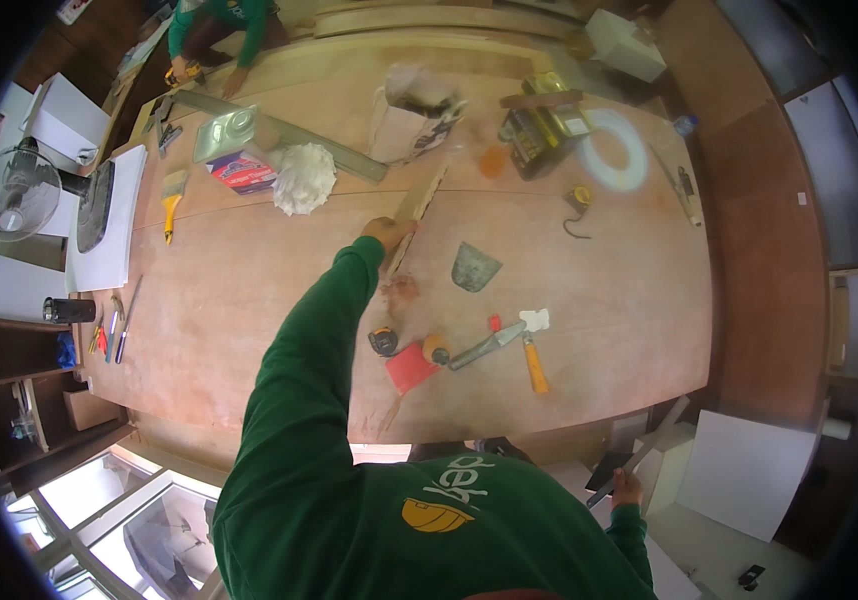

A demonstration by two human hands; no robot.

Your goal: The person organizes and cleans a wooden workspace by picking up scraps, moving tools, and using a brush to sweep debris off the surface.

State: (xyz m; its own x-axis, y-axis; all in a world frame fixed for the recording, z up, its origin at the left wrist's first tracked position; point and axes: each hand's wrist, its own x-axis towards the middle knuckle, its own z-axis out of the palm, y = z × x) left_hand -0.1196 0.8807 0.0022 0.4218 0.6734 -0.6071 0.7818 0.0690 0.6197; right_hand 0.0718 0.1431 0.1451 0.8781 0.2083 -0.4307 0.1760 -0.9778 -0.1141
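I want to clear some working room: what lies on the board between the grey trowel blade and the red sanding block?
In the head view, bare plywood lies between the grey trowel blade and the red sanding block; only an orange-brown ball sits beside the block.

On the far left of the plywood surface lie a yellow-handled paintbrush, a shiny metal plate and a red-and-blue packet, with a white bundle of cotton waste just beside the packet. Further right stand a crumpled paper bag and a white ring — between them, a small box of tools. Nearer lie a grey scraper blade, a red card, a putty knife and an orange-handled tool. A desk fan stands off the left edge — a person in green crouches at the far corner.
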